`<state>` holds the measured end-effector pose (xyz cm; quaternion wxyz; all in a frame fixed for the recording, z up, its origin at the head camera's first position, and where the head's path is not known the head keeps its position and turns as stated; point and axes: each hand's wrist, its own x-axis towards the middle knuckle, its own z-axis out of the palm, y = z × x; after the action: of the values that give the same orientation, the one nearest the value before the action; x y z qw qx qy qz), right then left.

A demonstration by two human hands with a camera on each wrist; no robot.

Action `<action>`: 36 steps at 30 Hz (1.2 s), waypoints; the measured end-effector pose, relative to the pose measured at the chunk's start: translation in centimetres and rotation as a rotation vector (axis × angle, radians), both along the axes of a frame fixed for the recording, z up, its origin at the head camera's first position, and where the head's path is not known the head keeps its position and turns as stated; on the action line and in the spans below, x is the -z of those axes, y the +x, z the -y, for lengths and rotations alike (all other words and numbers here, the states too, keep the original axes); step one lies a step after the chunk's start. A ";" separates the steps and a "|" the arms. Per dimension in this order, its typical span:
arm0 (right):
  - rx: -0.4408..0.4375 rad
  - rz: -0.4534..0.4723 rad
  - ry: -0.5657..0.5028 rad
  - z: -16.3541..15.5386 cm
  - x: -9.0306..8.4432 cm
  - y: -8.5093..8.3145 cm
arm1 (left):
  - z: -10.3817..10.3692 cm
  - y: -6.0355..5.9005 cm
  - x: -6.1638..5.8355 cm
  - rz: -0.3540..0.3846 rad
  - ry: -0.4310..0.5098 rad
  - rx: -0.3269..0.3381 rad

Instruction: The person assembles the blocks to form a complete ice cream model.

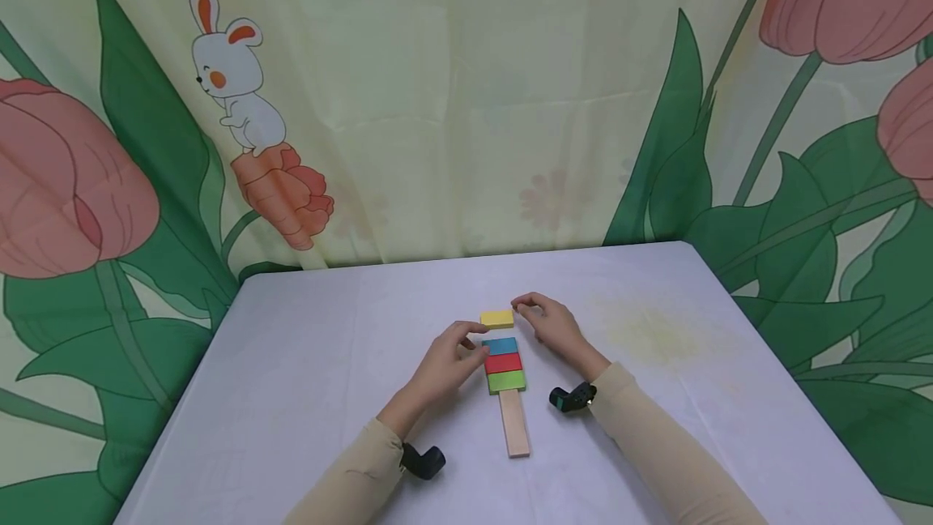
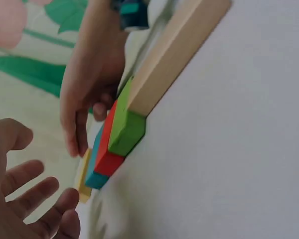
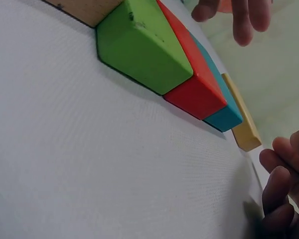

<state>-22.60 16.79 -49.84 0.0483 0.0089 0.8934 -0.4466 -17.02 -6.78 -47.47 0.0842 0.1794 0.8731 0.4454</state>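
A yellow block (image 1: 496, 321) lies across the head of a row on the table, with a gap between it and a blue block (image 1: 501, 345). Against the blue one sit a red block (image 1: 503, 363) and a green block (image 1: 506, 382). A long plain wooden block (image 1: 514, 425) runs from the green block toward the person. My left hand (image 1: 446, 359) hovers left of the row, index finger near the yellow block's left end. My right hand (image 1: 552, 324) is at that block's right end. In the right wrist view its fingertips (image 3: 269, 159) appear slightly apart from the block.
A white cloth covers the table (image 1: 291, 347), with a yellowish stain (image 1: 656, 330) on the right. Behind its far edge hangs a curtain (image 1: 466, 104) printed with tulips and a rabbit. Each wrist wears a black camera, the left camera (image 1: 424, 462) and the right camera (image 1: 572, 398).
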 end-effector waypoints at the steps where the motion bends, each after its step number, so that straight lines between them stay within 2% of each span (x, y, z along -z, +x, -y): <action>1: 0.003 0.016 -0.014 0.0 0.0 0.0 | 0.1 -0.5 0.2 0.045 0.049 -0.024; 5: 0.000 0.045 -0.040 -0.2 0.0 -0.1 | 0.2 -2.3 1.2 0.192 0.162 -0.061; 9: -0.002 0.059 -0.063 -0.3 -0.1 0.0 | 0.0 -3.6 1.8 0.258 0.199 -0.063; 15: -0.007 0.072 -0.091 -0.2 -0.2 0.1 | -0.1 -4.2 2.1 0.273 0.181 -0.066; 36: -0.028 0.039 -0.076 -0.2 0.0 0.2 | 0.1 -3.9 2.4 0.271 0.220 -0.071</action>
<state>-22.36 17.00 -49.83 0.0724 0.0033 0.8747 -0.4793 -20.90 -6.92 -49.87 0.1650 0.0951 0.8055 0.5611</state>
